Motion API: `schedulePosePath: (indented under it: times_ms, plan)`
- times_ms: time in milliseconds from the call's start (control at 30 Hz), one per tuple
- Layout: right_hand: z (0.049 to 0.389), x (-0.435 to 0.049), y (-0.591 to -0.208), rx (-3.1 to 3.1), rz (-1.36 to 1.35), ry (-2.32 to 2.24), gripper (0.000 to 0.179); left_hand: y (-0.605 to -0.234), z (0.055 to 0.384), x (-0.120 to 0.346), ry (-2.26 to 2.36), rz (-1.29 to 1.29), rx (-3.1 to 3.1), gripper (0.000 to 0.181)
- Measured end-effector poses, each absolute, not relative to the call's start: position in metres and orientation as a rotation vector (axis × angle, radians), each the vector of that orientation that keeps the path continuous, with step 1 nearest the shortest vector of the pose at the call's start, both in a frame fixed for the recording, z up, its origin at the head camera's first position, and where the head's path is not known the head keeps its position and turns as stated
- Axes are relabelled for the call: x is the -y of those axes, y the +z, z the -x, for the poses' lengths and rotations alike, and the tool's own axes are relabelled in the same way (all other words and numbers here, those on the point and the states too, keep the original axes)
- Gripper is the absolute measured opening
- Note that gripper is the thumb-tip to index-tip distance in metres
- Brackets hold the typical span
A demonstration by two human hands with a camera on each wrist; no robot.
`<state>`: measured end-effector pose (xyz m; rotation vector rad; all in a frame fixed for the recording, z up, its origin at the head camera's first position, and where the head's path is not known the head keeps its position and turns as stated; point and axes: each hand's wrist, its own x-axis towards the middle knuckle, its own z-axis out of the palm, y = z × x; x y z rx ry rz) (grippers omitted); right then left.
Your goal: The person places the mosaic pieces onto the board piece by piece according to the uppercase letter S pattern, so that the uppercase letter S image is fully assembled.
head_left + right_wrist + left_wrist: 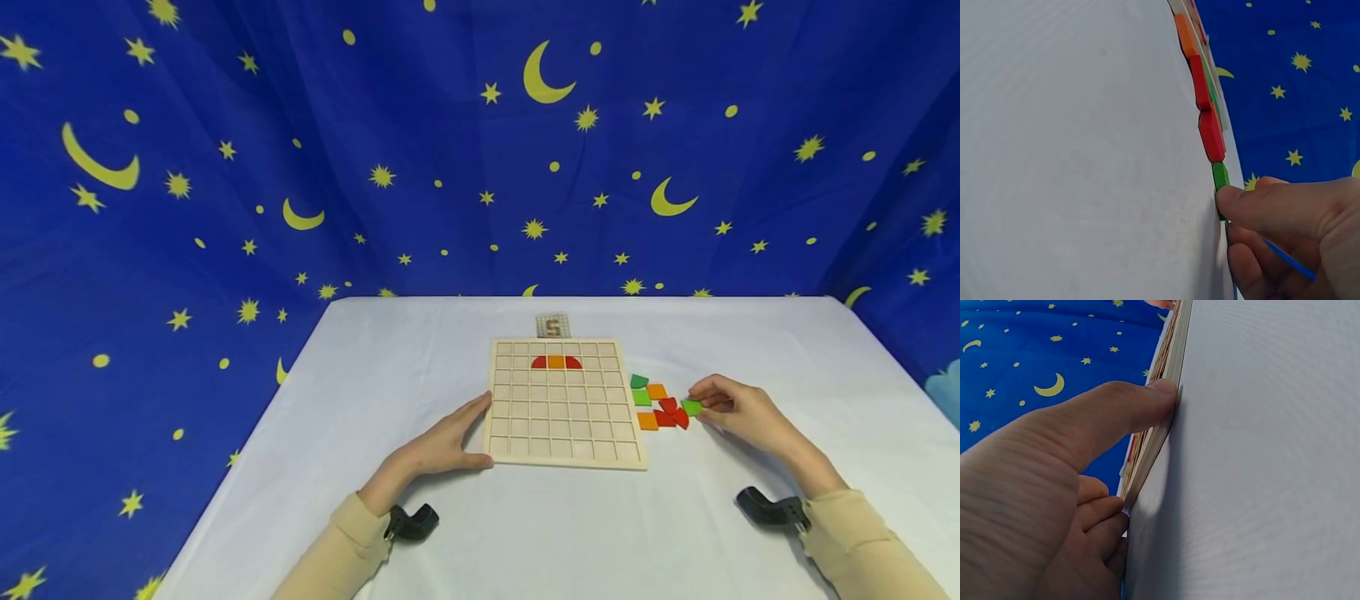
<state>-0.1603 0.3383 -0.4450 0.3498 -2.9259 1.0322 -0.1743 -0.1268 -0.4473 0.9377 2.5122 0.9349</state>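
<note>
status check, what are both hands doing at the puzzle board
Left hand steadies the wooden grid board at its left edge. Right hand pinches a green piece from the loose pile. Nothing blocks the board.

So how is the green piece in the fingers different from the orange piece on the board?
The green piece lies off the board on the white table, at the edge of the loose pile; the orange piece sits in a square of the wooden board. The right hand pinches the green piece; no hand touches the orange piece. Two red pieces flank the orange one. Both are small, flat coloured tiles.
</note>
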Motion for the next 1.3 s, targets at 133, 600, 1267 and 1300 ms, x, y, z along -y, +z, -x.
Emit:
schedulePosePath:
  times_ms: [133,600,1267,1300]
  plan:
    - [0.162,-0.339,-0.443,2.920,-0.336,1.025,0.028,-0.447,0.175,0.127,0.940,-0.937,-2.514,0.098]
    - [0.176,-0.333,-0.406,2.726,-0.268,1.229,0.033,-0.448,0.176,0.127,0.931,-0.939,-2.508,0.098]
    - [0.231,-0.189,-0.396,2.608,-0.709,1.552,0.029,-0.447,0.176,0.127,0.933,-0.931,-2.511,0.099]
    - [0.232,-0.184,-0.398,2.610,-0.726,1.550,0.029,-0.448,0.176,0.127,0.930,-0.933,-2.513,0.099]
